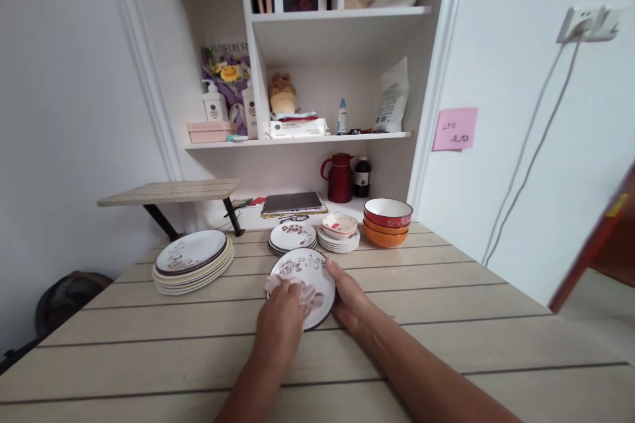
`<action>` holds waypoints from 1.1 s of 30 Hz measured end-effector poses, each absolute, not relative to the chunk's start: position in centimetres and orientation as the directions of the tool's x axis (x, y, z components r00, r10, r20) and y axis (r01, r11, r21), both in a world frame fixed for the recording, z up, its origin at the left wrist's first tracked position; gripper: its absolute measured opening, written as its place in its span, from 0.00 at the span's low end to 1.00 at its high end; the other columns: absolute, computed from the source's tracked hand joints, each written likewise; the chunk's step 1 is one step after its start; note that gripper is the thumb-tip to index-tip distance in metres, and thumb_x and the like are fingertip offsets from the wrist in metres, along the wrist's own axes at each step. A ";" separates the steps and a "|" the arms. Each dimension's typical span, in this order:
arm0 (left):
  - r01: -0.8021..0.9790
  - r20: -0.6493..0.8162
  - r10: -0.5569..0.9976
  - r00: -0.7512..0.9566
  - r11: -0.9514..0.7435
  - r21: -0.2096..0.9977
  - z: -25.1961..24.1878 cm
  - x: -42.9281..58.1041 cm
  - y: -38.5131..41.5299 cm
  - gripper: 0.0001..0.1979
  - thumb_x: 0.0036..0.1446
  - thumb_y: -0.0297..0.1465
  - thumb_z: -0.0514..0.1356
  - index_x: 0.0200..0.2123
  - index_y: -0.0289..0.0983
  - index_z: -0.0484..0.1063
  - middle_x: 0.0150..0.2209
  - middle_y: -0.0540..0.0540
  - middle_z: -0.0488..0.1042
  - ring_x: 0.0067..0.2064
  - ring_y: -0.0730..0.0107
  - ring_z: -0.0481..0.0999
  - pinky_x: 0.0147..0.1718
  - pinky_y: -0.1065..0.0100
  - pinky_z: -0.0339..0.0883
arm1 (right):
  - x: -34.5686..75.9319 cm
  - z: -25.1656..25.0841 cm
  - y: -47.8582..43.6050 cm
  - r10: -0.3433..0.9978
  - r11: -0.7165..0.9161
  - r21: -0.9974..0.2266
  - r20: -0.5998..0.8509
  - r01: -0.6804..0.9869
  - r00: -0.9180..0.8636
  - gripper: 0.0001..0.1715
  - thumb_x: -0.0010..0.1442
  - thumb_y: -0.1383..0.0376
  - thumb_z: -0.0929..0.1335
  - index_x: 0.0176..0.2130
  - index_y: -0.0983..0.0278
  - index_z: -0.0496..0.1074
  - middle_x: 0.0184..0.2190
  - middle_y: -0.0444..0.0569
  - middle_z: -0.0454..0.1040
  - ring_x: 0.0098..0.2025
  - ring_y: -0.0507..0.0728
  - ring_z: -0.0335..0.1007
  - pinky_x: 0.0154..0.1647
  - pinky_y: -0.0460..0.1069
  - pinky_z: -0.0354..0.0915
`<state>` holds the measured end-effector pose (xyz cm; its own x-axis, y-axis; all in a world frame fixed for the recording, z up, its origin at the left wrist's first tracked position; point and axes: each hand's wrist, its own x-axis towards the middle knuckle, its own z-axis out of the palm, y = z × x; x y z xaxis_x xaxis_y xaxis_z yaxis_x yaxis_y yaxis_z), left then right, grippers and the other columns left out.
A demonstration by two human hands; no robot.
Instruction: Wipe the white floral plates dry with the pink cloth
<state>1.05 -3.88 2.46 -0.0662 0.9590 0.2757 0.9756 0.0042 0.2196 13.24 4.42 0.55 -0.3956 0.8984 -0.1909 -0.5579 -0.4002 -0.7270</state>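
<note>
A white plate (pixel 317 279) with a dark rim and brown floral pattern is held tilted above the table. My right hand (pixel 350 297) grips its right edge, thumb on the upper face and the other fingers behind. Bunched against the plate's face is a pale pink cloth (pixel 311 297). My left hand (pixel 282 310) is closed on that cloth and presses it to the plate's left part. Just behind stands a short stack of matching small plates (pixel 292 236).
Large plates (pixel 193 252) are stacked at the left beside a raised wooden shelf (pixel 169 192). Small plates (pixel 339 242) topped by square dishes (pixel 340 223), and nested bowls (pixel 387 213), stand at the back right. Behind are a laptop (pixel 292 202) and a red jug (pixel 340 178).
</note>
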 end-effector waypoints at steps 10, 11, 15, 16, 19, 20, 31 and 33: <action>0.939 0.440 0.896 -0.060 -0.099 0.330 1.3 0.5 -2.7 0.25 0.52 0.21 0.54 0.54 0.39 0.67 0.57 0.42 0.64 0.59 0.58 0.61 0.57 0.58 0.56 | 13.2 1.6 3.0 0.829 -0.414 -0.805 -0.141 -0.425 -0.541 0.25 0.60 0.51 0.65 0.51 0.63 0.68 0.47 0.51 0.77 0.46 0.59 0.74 0.52 0.55 0.64; 0.948 0.436 0.897 -0.080 -0.066 0.311 1.5 0.4 -2.7 0.24 0.54 0.22 0.55 0.54 0.39 0.66 0.57 0.42 0.64 0.58 0.57 0.62 0.56 0.58 0.57 | 13.2 1.6 2.9 0.828 -0.423 -0.806 -0.158 -0.415 -0.538 0.25 0.60 0.51 0.65 0.51 0.63 0.69 0.46 0.52 0.77 0.45 0.59 0.74 0.53 0.56 0.64; 0.978 0.358 0.920 -0.158 0.097 0.184 2.3 0.0 -3.1 0.15 0.59 0.28 0.52 0.48 0.36 0.70 0.49 0.40 0.70 0.52 0.56 0.68 0.50 0.59 0.62 | 13.2 1.4 3.2 0.843 -0.458 -0.780 -0.229 -0.426 -0.488 0.25 0.61 0.51 0.64 0.50 0.65 0.69 0.44 0.53 0.78 0.44 0.60 0.75 0.53 0.56 0.64; 0.978 0.333 0.926 -0.179 0.132 0.159 2.5 0.1 -3.3 0.14 0.59 0.29 0.52 0.46 0.35 0.70 0.47 0.40 0.71 0.50 0.56 0.69 0.48 0.60 0.63 | 13.2 1.3 3.4 0.842 -0.467 -0.766 -0.234 -0.441 -0.485 0.26 0.61 0.51 0.63 0.50 0.65 0.69 0.44 0.54 0.78 0.45 0.60 0.75 0.53 0.56 0.64; 0.975 0.285 0.935 -0.210 0.179 0.133 2.9 0.5 -3.7 0.14 0.60 0.33 0.52 0.46 0.36 0.69 0.46 0.40 0.72 0.49 0.57 0.71 0.42 0.63 0.66 | 13.2 0.9 4.0 0.843 -0.476 -0.739 -0.229 -0.476 -0.487 0.26 0.62 0.50 0.62 0.50 0.64 0.69 0.46 0.53 0.77 0.46 0.59 0.74 0.53 0.56 0.65; 0.975 0.275 0.939 -0.207 0.175 0.135 2.9 0.7 -3.8 0.14 0.60 0.34 0.52 0.46 0.36 0.69 0.46 0.40 0.72 0.48 0.58 0.71 0.41 0.64 0.66 | 13.3 0.8 4.2 0.844 -0.475 -0.736 -0.228 -0.482 -0.485 0.26 0.62 0.50 0.62 0.51 0.64 0.69 0.46 0.53 0.77 0.46 0.59 0.74 0.53 0.56 0.65; 0.842 0.456 0.890 0.011 -0.254 0.477 0.7 0.9 -2.7 0.19 0.52 0.21 0.54 0.48 0.39 0.68 0.52 0.43 0.66 0.56 0.63 0.64 0.56 0.60 0.58 | 13.4 1.2 3.9 0.811 -0.482 -0.730 -0.163 -0.484 -0.561 0.26 0.62 0.51 0.62 0.47 0.69 0.71 0.45 0.56 0.77 0.46 0.59 0.74 0.52 0.54 0.66; 0.847 0.480 0.876 0.039 -0.284 0.450 0.5 0.9 -2.6 0.24 0.50 0.19 0.54 0.51 0.39 0.67 0.54 0.43 0.64 0.57 0.62 0.61 0.58 0.59 0.55 | 13.3 1.3 3.6 0.825 -0.432 -0.753 -0.107 -0.496 -0.555 0.24 0.62 0.53 0.63 0.48 0.67 0.71 0.45 0.53 0.77 0.47 0.58 0.74 0.53 0.53 0.65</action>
